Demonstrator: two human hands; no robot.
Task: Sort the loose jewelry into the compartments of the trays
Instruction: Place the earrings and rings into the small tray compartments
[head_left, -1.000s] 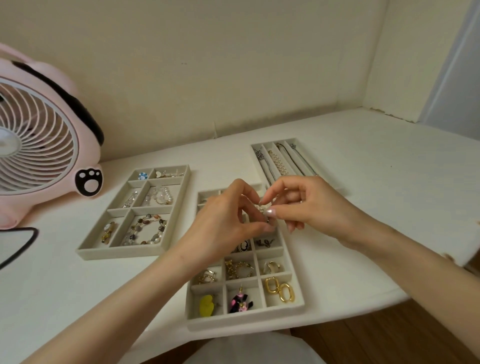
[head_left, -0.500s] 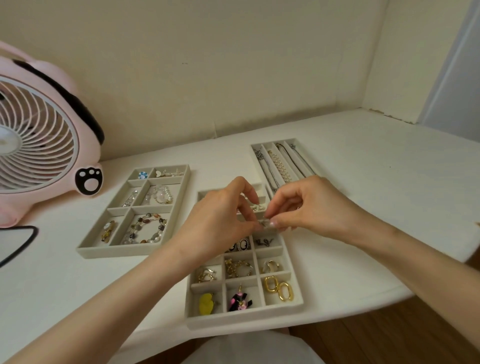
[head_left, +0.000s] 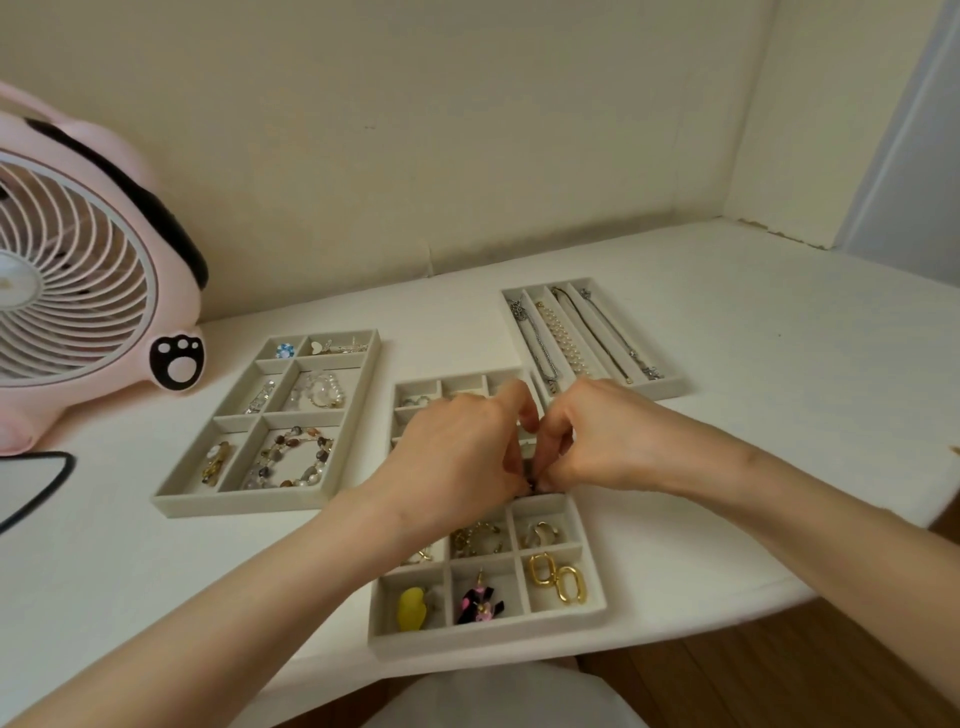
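Three grey trays lie on the white table. The middle tray (head_left: 589, 610) has many small compartments with earrings, among them gold oval hoops (head_left: 558, 577), a yellow piece (head_left: 411, 609) and a pink-and-black piece (head_left: 480, 605). My left hand (head_left: 457, 462) and my right hand (head_left: 597, 436) meet low over this tray's middle rows. Their fingertips pinch a small dark piece of jewelry (head_left: 531, 483) between them. The compartments under the hands are hidden.
The left tray (head_left: 234, 504) holds bead bracelets and small pieces. The long tray (head_left: 670, 387) at the back right holds chains and a pearl strand. A pink fan (head_left: 88, 291) stands far left with a black cable (head_left: 47, 483). The table's front edge runs just behind the middle tray.
Both hands have dropped from above the tray down toward its middle compartments, still pinching the small piece together.
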